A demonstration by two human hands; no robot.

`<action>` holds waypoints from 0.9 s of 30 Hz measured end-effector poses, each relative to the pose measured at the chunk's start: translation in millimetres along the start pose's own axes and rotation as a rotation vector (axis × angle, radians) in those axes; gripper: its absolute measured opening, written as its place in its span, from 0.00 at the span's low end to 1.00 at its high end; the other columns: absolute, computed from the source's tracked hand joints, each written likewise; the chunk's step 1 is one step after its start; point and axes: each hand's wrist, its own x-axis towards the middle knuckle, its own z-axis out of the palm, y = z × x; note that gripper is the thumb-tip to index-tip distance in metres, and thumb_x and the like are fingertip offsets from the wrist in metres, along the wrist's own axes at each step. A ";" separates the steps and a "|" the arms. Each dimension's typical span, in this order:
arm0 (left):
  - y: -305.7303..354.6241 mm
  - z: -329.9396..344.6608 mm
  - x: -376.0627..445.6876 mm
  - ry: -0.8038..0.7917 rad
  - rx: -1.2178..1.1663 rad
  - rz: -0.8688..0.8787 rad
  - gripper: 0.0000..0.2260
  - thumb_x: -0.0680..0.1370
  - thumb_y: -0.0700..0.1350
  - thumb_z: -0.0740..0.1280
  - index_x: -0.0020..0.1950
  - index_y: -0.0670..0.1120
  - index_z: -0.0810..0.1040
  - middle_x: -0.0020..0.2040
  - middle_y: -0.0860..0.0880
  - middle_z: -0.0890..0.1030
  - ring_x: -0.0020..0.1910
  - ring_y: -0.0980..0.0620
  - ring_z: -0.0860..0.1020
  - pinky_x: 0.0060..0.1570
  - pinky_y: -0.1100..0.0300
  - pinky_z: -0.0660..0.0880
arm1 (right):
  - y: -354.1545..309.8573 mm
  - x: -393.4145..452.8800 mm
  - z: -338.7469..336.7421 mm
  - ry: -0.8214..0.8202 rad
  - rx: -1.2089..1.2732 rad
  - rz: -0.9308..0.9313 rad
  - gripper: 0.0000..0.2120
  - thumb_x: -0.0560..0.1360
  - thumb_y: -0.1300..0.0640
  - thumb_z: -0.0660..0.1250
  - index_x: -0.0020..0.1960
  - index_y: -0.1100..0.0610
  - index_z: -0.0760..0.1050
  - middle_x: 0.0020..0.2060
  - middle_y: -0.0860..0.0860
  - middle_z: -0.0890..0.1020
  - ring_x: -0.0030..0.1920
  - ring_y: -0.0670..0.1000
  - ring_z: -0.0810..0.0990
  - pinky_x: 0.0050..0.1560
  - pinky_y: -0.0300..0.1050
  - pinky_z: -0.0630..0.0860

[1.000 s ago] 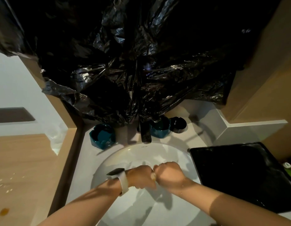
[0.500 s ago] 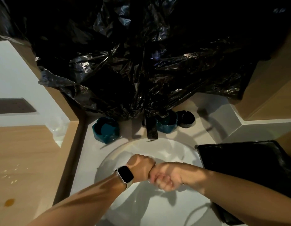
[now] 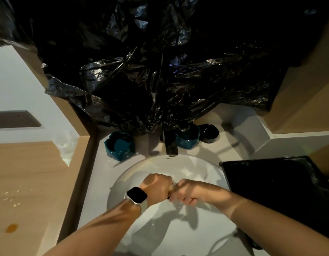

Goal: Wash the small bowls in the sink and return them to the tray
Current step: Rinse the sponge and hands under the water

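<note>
Both hands' curled fingers touching

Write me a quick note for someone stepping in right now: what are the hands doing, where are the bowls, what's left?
Left hand and right hand: fingers curled, pressed together over the white round sink; whatever they hold is hidden.
Two teal faceted bowls and a small black glossy bowl stand on the counter behind the sink, flanking the dark faucet.
The black tray, right of the sink, shows no bowls.
Left: wash the bowls and put them on the tray.
</note>
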 end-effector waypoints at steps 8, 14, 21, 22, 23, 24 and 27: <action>-4.8 -5.7 -45.8 0.156 -0.953 -0.057 0.20 0.71 0.49 0.77 0.58 0.51 0.70 0.55 0.50 0.77 0.47 0.52 0.81 0.43 0.66 0.77 | 7.5 -54.3 7.8 0.294 0.133 -0.214 0.14 0.74 0.53 0.62 0.58 0.53 0.70 0.41 0.49 0.75 0.37 0.48 0.73 0.37 0.41 0.70; 19.7 -7.5 -71.0 0.368 -1.284 -0.259 0.14 0.82 0.47 0.62 0.42 0.43 0.82 0.29 0.47 0.79 0.25 0.54 0.75 0.28 0.63 0.71 | 22.1 -61.1 21.9 0.524 0.479 -0.574 0.08 0.74 0.64 0.70 0.53 0.59 0.80 0.39 0.56 0.81 0.39 0.49 0.80 0.36 0.39 0.77; 37.2 -5.5 -84.8 0.460 -1.526 -0.449 0.09 0.82 0.46 0.62 0.47 0.46 0.81 0.34 0.51 0.85 0.31 0.53 0.83 0.33 0.64 0.79 | 10.9 -55.9 52.8 0.637 0.883 -0.679 0.10 0.70 0.68 0.73 0.51 0.62 0.81 0.44 0.58 0.85 0.44 0.52 0.83 0.44 0.38 0.79; 34.4 -6.5 -88.0 0.457 -1.468 -0.432 0.08 0.81 0.46 0.63 0.46 0.50 0.81 0.34 0.56 0.85 0.34 0.60 0.83 0.36 0.69 0.78 | 9.5 -55.9 52.8 0.648 0.860 -0.698 0.08 0.71 0.68 0.72 0.50 0.63 0.82 0.44 0.57 0.85 0.44 0.51 0.83 0.44 0.37 0.79; 31.0 -8.5 -91.7 0.457 -1.387 -0.412 0.08 0.82 0.46 0.63 0.45 0.54 0.80 0.34 0.61 0.84 0.36 0.65 0.81 0.38 0.74 0.75 | 8.6 -55.2 50.8 0.668 0.816 -0.718 0.07 0.71 0.68 0.71 0.49 0.63 0.82 0.43 0.57 0.85 0.43 0.49 0.83 0.43 0.36 0.78; 25.3 -11.2 -94.2 0.465 -1.323 -0.400 0.09 0.82 0.46 0.62 0.44 0.57 0.78 0.36 0.63 0.83 0.39 0.67 0.80 0.40 0.75 0.73 | 7.8 -55.4 48.2 0.689 0.739 -0.737 0.07 0.72 0.69 0.71 0.49 0.63 0.82 0.43 0.56 0.85 0.42 0.48 0.83 0.42 0.35 0.78; 5.6 -22.6 -96.9 0.508 -1.256 -0.415 0.05 0.81 0.49 0.63 0.48 0.54 0.78 0.50 0.53 0.81 0.51 0.54 0.78 0.54 0.63 0.74 | 8.1 -55.3 37.8 0.694 0.389 -0.707 0.12 0.69 0.70 0.73 0.51 0.61 0.82 0.47 0.56 0.81 0.39 0.44 0.79 0.42 0.33 0.75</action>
